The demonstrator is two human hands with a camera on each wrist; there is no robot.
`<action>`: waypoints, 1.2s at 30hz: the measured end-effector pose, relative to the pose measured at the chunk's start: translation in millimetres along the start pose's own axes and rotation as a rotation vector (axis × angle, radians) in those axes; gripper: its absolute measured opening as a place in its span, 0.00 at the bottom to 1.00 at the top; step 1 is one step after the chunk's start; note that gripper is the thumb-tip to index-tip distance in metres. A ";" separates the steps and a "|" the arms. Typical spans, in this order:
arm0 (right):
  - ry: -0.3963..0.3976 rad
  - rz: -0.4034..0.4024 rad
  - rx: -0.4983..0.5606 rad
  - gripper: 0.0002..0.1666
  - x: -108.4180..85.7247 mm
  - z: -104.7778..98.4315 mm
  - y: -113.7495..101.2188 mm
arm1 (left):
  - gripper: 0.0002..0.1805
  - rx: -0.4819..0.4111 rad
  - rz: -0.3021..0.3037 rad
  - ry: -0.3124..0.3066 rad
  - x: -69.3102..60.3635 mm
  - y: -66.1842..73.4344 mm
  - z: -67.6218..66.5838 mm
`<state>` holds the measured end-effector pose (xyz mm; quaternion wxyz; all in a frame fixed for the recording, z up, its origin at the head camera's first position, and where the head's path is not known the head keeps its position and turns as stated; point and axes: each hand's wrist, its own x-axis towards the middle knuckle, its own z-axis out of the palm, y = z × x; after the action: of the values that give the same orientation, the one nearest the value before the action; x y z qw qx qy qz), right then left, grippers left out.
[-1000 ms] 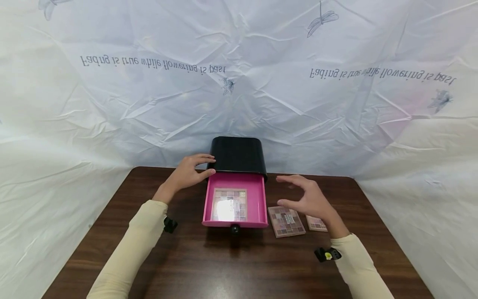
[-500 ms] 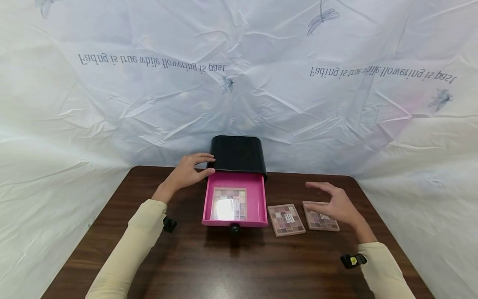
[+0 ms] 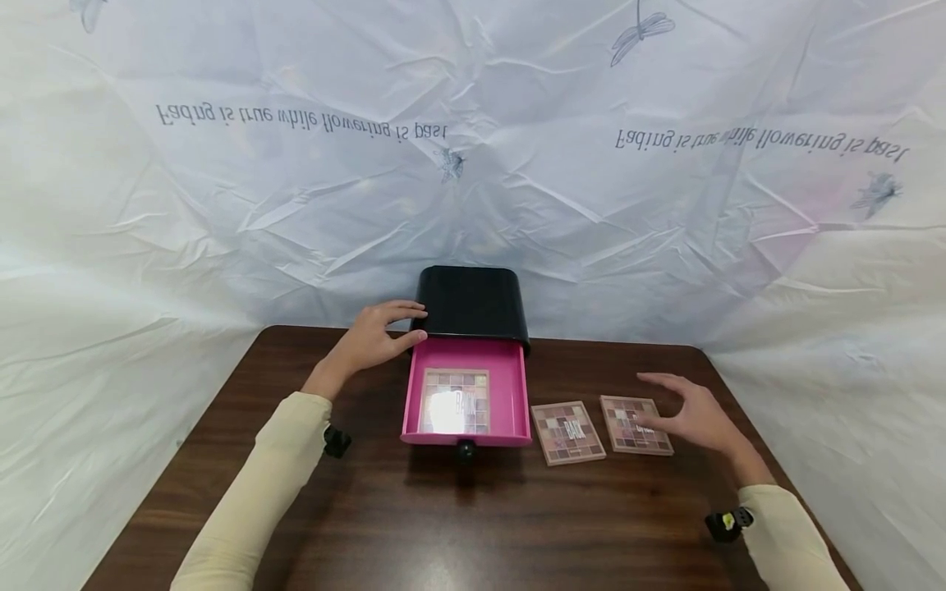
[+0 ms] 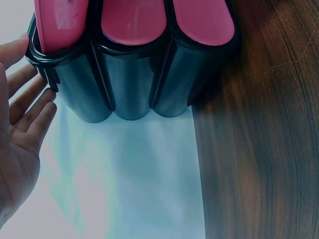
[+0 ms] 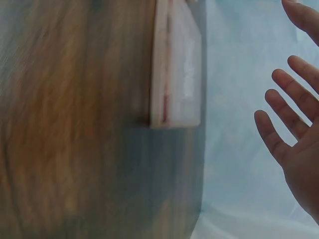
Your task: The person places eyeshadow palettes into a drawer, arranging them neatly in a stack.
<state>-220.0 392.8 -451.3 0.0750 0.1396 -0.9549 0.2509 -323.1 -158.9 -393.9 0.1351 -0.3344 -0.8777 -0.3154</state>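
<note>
A black drawer unit (image 3: 470, 304) stands at the back of the table, its top pink drawer (image 3: 507, 390) pulled out. Inside that drawer lies an eyeshadow palette (image 3: 454, 402), with glare on its lid. My left hand (image 3: 372, 336) touches the unit's left side with fairly straight fingers, the thumb near its front edge; the left wrist view shows the hand (image 4: 22, 144) against the black casing (image 4: 82, 87). On the right, my right hand (image 3: 698, 414) is held with fingers spread and nothing in them, beside and partly over the right-hand eyeshadow palette (image 3: 628, 435).
Another eyeshadow palette (image 3: 567, 433) lies between the drawer and the right-hand palette. A round black knob (image 3: 466, 449) sticks out from the drawer front. White printed sheeting (image 3: 517, 205) hangs behind the brown wooden table (image 3: 458, 525). Two closed pink drawers (image 4: 133, 22) show in the left wrist view.
My right hand has moved right, away from the drawer, past the nearer palette to the right-hand one, uncovering more of it. The left hand and the drawer stay as they were.
</note>
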 end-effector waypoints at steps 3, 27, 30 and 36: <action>-0.034 0.013 -0.016 0.48 -3.3 2.0 9.6 | 0.26 -0.001 0.001 0.000 0.2 0.3 -0.5; -0.205 0.014 -0.023 0.58 -9.7 17.0 43.6 | 0.25 -0.002 -0.005 -0.004 -0.6 0.2 -1.3; -0.224 0.016 -0.023 0.61 -8.9 18.1 45.0 | 0.25 -0.008 -0.005 -0.005 -0.6 0.0 -0.9; -0.245 0.023 -0.003 0.65 -8.2 19.3 48.5 | 0.25 -0.012 -0.007 -0.002 -0.7 -0.2 -0.5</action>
<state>-228.3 425.5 -491.9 -0.0452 0.1580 -0.9589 0.2315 -322.8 -159.6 -394.0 0.1311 -0.3325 -0.8772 -0.3206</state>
